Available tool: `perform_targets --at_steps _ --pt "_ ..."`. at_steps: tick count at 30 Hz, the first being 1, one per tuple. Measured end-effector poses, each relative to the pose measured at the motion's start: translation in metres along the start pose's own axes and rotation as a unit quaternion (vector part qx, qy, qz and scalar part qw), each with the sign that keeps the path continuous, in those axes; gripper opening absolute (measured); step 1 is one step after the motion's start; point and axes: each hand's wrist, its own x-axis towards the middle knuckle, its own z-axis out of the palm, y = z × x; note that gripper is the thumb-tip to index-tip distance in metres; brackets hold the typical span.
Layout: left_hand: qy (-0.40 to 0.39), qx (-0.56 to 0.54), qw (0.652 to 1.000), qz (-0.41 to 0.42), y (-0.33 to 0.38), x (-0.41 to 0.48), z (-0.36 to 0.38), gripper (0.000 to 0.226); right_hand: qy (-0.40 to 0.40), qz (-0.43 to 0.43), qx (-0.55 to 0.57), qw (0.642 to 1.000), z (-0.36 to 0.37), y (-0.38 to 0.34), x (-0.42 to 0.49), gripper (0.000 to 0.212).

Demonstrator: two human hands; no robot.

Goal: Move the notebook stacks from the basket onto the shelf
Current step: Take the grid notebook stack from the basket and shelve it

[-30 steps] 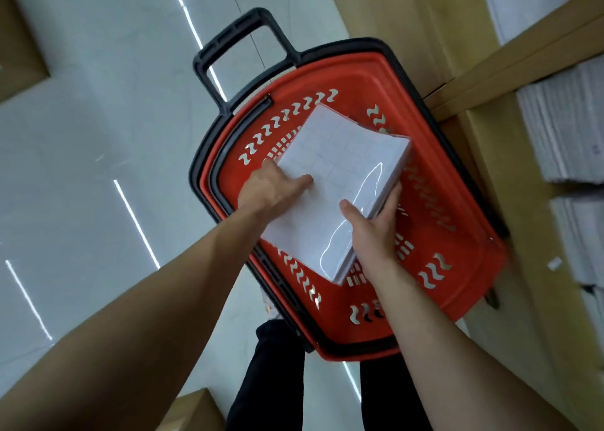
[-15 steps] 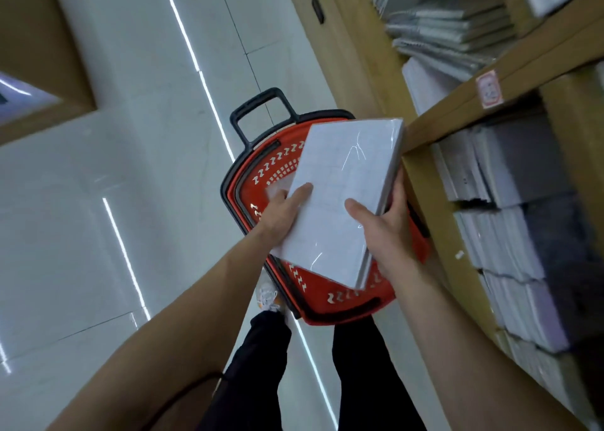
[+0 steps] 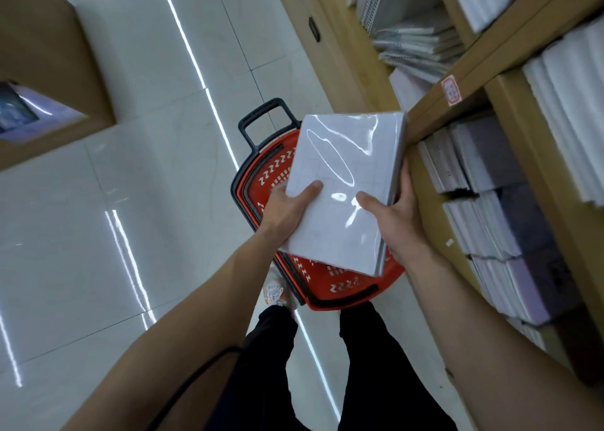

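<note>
Notebook stack (image 3: 343, 188), shrink-wrapped, white grid cover, sits in the air between both hands, above the red basket (image 3: 346, 288) and just beside the front edge of the wooden shelf (image 3: 464, 81). Its far corner looks close to the shelf board; we cannot tell if it touches.

Left hand (image 3: 287, 206) is clamped on the near left edge, thumb on the cover, fingers hidden underneath. Right hand (image 3: 398, 215) is clamped on the near right edge, thumb on top, fingers wrapped up the side. The hands are apart, one per side.

Step, as we judge it: carry phase, with the stack out of the basket and not yet on the shelf. The next move calls for swinging it right and sliding it into a free gap, kept level so the slick wrap does not slip.

In the way: the lower shelf level is packed with white and grey stacks (image 3: 483, 221), so there is little room there. The upper level holds spiral notebooks (image 3: 421, 45) that lie unevenly. The board edge with the price label (image 3: 451, 90) sits right by the stack's corner, so we see a snag risk.

Around: glossy white floor (image 3: 147, 201), the black basket handle (image 3: 264, 116), a shoe (image 3: 276, 291) and black trousers below. The basket inside is mostly hidden, so we cannot tell if more stacks remain.
</note>
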Motion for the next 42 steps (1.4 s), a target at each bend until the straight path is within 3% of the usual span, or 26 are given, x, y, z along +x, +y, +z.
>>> perform_targets --at_steps 3,7,11,15,19,23,26,31,35,42 --pt "0.038 0.03 0.999 0.007 0.013 -0.033 -0.009 0.053 0.006 0.004 0.0 1.0 0.0 -0.015 -0.024 0.094" --pt "0.055 0.073 0.995 0.028 0.04 -0.091 -0.023 0.042 0.02 0.0 0.018 1.0 0.001 -0.046 -0.078 0.09" --pt "0.042 0.108 0.992 0.058 0.065 -0.151 -0.036 0.047 0.054 0.004 0.001 0.999 -0.006 -0.071 -0.142 0.083" --pt "0.019 0.171 0.981 0.089 0.094 -0.211 -0.036 0.055 0.141 0.001 0.036 0.989 -0.02 -0.089 -0.211 0.068" --pt "-0.016 0.228 0.964 0.137 0.112 -0.259 -0.014 0.053 0.174 -0.011 0.09 0.981 -0.046 -0.091 -0.271 0.08" --pt "-0.049 0.28 0.939 0.195 0.11 -0.309 0.022 0.046 0.213 -0.02 0.131 0.968 -0.088 -0.07 -0.326 0.082" --pt "-0.06 0.316 0.921 0.22 0.093 -0.347 0.053 0.069 0.236 -0.035 0.147 0.96 -0.122 -0.043 -0.373 0.082" --pt "-0.095 0.356 0.896 0.248 0.053 -0.415 0.112 0.059 0.297 -0.041 0.188 0.935 -0.171 0.018 -0.445 0.085" --pt "-0.127 0.351 0.897 0.239 0.021 -0.456 0.164 0.057 0.343 -0.04 0.213 0.914 -0.208 0.061 -0.494 0.079" --pt "-0.171 0.376 0.875 0.252 -0.012 -0.5 0.231 0.076 0.393 -0.025 0.236 0.888 -0.259 0.108 -0.542 0.076"
